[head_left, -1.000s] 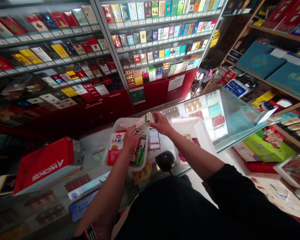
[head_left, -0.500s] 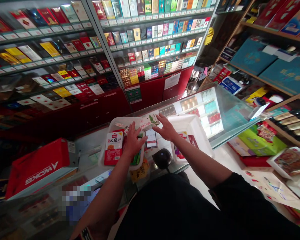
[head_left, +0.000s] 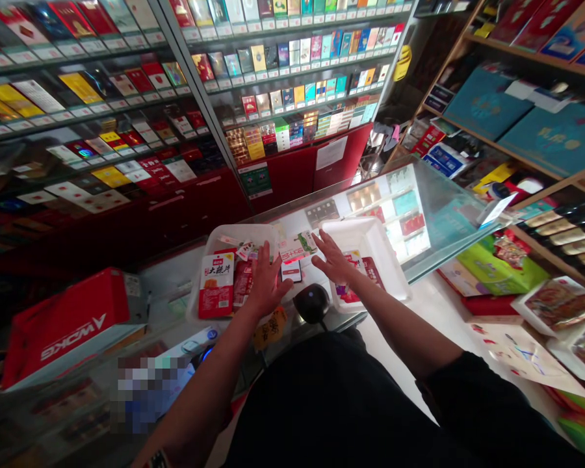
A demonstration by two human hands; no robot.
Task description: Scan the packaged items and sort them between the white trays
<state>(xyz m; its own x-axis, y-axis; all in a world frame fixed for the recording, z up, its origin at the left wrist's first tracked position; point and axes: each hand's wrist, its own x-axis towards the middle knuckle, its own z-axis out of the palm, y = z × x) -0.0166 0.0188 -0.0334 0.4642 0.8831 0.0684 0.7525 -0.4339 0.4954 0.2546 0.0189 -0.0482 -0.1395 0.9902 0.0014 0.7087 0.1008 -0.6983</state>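
One translucent bin (head_left: 238, 229) is sitting left of the phone (head_left: 292, 272), holding a red-and-white packet (head_left: 216, 285). Just left of the phone, the left hand (head_left: 267, 283) is hovering, fingers spread. The green-and-white box (head_left: 297, 246) is lying just beyond the phone; right of the phone, the right hand (head_left: 335, 260) is hovering, fingers spread, and I cannot tell whether it is touching the box. Positioning the box seems to be the step in hand; lifting it would call for pinching.

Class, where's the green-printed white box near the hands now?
In the head view, the white box sits centrally between the tub at left and the tray at right, just beyond the phone, beside the right hand.
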